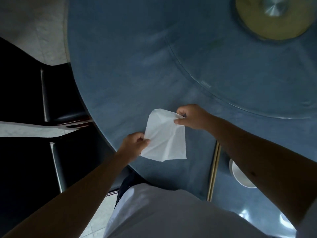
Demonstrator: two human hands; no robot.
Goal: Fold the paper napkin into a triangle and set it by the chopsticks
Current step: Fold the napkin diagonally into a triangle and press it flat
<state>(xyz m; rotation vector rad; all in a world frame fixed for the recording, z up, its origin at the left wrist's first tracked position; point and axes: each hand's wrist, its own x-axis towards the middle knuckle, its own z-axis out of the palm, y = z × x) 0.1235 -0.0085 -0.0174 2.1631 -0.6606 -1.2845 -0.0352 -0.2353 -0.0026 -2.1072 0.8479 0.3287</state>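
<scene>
A white paper napkin (pixel 165 136) is held just above the blue round table (pixel 130 69), creased and roughly four-sided. My left hand (pixel 135 143) pinches its left edge near the lower corner. My right hand (pixel 192 116) pinches its upper right corner. A pair of pale chopsticks (pixel 213 170) lies on the table to the right of the napkin, running toward me, partly hidden under my right forearm.
A white bowl (pixel 237 174) sits right of the chopsticks, mostly behind my right arm. A glass turntable (pixel 257 79) with a yellowish hub (pixel 269 18) fills the far right. Dark chairs (pixel 65 93) stand at the table's left edge.
</scene>
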